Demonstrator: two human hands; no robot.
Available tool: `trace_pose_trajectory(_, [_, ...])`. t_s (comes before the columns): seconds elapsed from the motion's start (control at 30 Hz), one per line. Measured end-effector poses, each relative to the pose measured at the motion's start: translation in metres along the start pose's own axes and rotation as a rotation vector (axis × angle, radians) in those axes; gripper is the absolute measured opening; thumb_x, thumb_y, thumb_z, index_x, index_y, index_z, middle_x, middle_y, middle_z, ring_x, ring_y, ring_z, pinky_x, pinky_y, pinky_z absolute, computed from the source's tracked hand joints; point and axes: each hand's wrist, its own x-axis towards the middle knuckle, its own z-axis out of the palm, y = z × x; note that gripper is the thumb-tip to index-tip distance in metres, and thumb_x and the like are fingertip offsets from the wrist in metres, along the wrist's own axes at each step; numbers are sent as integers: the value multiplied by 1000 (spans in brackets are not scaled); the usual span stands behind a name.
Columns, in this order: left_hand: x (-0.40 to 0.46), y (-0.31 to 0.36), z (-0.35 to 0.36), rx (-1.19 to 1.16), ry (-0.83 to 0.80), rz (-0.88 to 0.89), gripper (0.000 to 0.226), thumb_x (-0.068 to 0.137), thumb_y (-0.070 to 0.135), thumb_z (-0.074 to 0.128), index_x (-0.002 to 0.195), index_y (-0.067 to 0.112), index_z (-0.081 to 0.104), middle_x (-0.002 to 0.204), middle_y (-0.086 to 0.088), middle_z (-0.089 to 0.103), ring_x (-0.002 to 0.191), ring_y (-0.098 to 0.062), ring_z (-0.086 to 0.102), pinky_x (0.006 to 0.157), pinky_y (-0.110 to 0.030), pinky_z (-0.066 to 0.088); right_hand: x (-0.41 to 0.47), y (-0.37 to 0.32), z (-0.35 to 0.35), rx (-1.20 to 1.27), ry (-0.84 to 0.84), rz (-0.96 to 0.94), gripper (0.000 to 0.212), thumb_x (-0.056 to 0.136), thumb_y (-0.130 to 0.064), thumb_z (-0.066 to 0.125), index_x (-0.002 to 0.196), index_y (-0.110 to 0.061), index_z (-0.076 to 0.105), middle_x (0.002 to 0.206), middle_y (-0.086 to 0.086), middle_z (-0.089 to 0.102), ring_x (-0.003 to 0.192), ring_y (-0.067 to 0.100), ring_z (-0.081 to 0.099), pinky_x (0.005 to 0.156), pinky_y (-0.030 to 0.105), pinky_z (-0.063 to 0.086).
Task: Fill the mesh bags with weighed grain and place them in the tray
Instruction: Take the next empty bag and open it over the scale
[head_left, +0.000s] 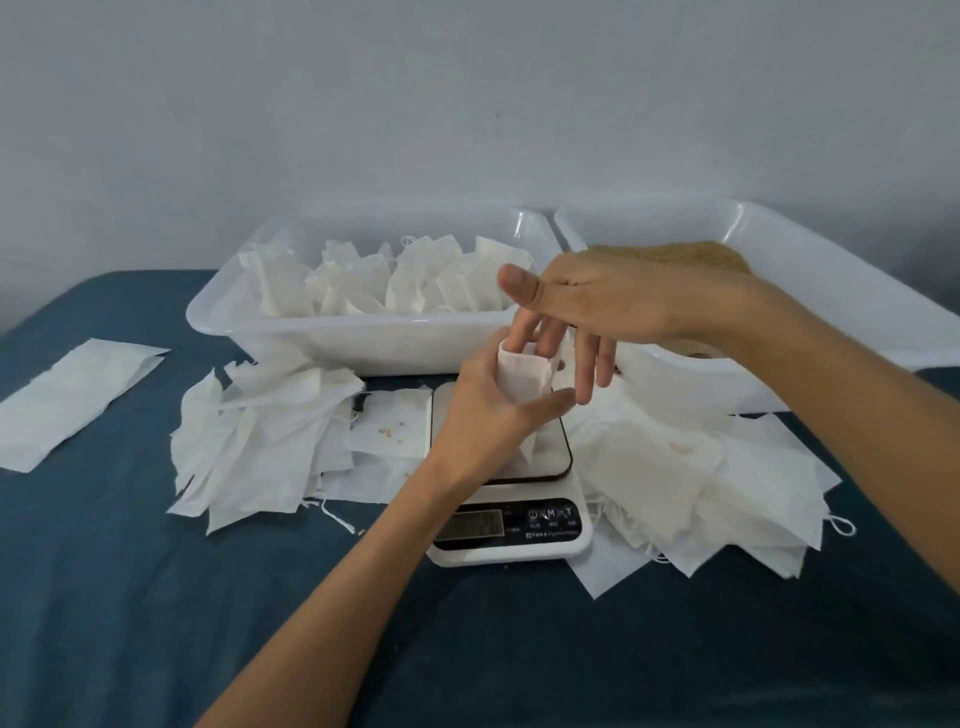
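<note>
My left hand (485, 408) grips a small white mesh bag (522, 376) upright over the platform of a white kitchen scale (511, 525). My right hand (587, 312) hovers above it with straight fingers, two fingertips dipping into the bag's open mouth. Behind the hands, a white tray (363, 338) holds several filled bags (384, 280). A second white tray (810, 291) at the right holds tan grain (675, 254).
Piles of empty white bags lie on the dark blue cloth at the scale's left (260, 441) and right (691, 478). A flat white sheet (72, 400) lies at the far left. A grey wall stands behind the trays.
</note>
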Motion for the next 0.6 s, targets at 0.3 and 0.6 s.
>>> trace_pose_trajectory(0.3, [-1,-2,-16,14,-70,-3,51,77,-2,64,120,25,65,115,7,75,112,-21,68,87,-35,59,-37,92,-76,-211,319,161,33,82,-63,65,91,-32,71,90,-6,76,66,14,74,57,21,56])
trace_pose_trajectory(0.6, [7,3,-13,-37,-78,3,48,80,18,70,126,33,65,116,7,76,118,-13,68,100,-37,52,-46,194,-78,-532,146,569,54,83,-64,68,117,-22,64,112,-5,64,97,14,60,84,27,49])
